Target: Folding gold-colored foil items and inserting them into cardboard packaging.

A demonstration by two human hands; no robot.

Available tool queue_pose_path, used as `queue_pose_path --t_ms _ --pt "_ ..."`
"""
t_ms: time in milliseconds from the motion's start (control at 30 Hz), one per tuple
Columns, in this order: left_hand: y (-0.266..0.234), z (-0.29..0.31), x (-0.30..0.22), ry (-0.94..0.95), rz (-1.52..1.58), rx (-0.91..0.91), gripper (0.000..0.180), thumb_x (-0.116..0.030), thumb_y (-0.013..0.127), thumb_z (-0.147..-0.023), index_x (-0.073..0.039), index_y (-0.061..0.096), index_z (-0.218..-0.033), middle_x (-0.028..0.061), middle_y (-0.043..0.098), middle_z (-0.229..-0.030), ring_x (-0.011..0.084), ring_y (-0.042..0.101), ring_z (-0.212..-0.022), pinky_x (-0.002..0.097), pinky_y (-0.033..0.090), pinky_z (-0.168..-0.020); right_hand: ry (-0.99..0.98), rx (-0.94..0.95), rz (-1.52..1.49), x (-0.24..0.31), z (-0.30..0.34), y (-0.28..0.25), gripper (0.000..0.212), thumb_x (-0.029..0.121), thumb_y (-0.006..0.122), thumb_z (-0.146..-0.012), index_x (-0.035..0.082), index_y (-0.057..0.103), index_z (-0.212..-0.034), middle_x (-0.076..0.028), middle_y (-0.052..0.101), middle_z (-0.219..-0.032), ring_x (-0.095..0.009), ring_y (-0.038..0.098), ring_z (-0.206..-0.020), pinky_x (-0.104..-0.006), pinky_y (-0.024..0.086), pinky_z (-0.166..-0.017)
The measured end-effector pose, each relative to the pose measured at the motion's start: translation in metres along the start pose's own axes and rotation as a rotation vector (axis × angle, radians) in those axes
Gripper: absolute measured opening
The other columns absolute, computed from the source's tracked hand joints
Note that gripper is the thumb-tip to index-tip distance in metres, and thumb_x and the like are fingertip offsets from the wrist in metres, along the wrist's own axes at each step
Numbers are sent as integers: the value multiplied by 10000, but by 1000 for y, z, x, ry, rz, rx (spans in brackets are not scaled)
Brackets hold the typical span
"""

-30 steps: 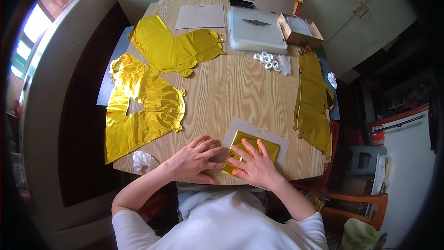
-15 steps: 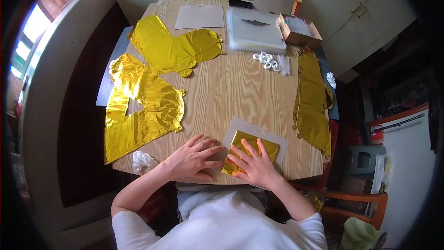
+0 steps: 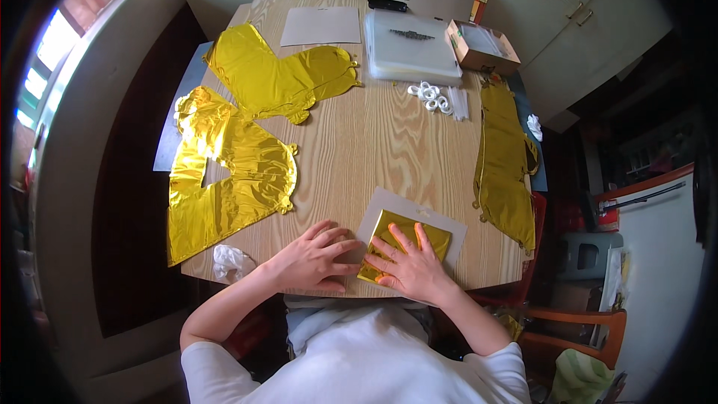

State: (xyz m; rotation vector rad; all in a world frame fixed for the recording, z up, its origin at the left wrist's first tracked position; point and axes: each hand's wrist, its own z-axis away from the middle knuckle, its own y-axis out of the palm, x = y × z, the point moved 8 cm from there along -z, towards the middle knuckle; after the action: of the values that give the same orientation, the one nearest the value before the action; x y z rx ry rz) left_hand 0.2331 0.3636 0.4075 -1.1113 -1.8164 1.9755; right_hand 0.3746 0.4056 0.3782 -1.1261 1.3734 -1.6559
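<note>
Close to the table's near edge lies a grey-white card (image 3: 455, 226) with a hanger cut-out at its top. On it rests a folded gold foil balloon (image 3: 437, 242), flat and roughly square. My right hand (image 3: 410, 260) is spread over the foil, palm down, covering its lower left part. Just to the left, my left hand (image 3: 318, 256) lies on the wood with fingers apart, its fingertips at the card's left edge. It holds nothing.
Flat gold foil balloons lie at the left (image 3: 239, 179), far left (image 3: 280, 75) and right (image 3: 505, 157). Toward the back are a stack of clear bags (image 3: 411, 49), white ribbon rolls (image 3: 430, 96), a cardboard box (image 3: 486, 61) and another card (image 3: 321, 26). Crumpled white material (image 3: 232, 262) sits near my left forearm.
Almost nothing differs. My left hand's fingers have curled slightly, and the whole view has shifted a few pixels. My right hand stays spread on the folded foil.
</note>
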Motion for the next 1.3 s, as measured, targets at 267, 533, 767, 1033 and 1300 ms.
queue_pose_path --t_ms 267,533,767,1033,1300 --pt "2 6 -1 -33 -8 -91 372 -408 643 -862 -221 646 -1183 44 524 -1320 244 464 -1266 523 309 -1104 16 -28 -36 -1 -1 -4 458 542 443 -950 382 509 -1374 37 355 -1528 -314 237 -1444 -639 103 -1140" --pt "23 3 -48 13 -205 -84 574 -510 601 -866 -99 598 -1268 61 533 -1355 184 463 -1300 477 364 -1071 13 -71 -19 0 0 -6 540 540 563 -883 386 480 -1395 45 355 -1526 -295 226 -1449 -640 122 -1136" --pt "31 10 -52 -70 -252 -93 653 -548 592 -860 -92 558 -1326 59 543 -1336 178 477 -1279 474 367 -1064 5 -88 -49 0 1 -7 554 551 546 -889 387 457 -1411 41 351 -1530 -297 225 -1449 -642 129 -1132" --pt "28 16 -60 -86 -292 -132 613 -532 538 -899 -45 592 -1266 61 579 -1240 187 507 -1218 442 389 -1034 26 -84 -23 -3 1 -6 722 591 539 -874 228 381 -1478 33 331 -1544 -277 256 -1443 -618 140 -1138" --pt "20 0 -63 -185 -261 -170 519 -489 519 -928 -51 633 -1184 54 587 -1228 172 524 -1170 386 423 -911 24 -63 -24 -3 0 -5 751 569 586 -851 227 368 -1483 29 325 -1547 -278 257 -1443 -618 134 -1139"
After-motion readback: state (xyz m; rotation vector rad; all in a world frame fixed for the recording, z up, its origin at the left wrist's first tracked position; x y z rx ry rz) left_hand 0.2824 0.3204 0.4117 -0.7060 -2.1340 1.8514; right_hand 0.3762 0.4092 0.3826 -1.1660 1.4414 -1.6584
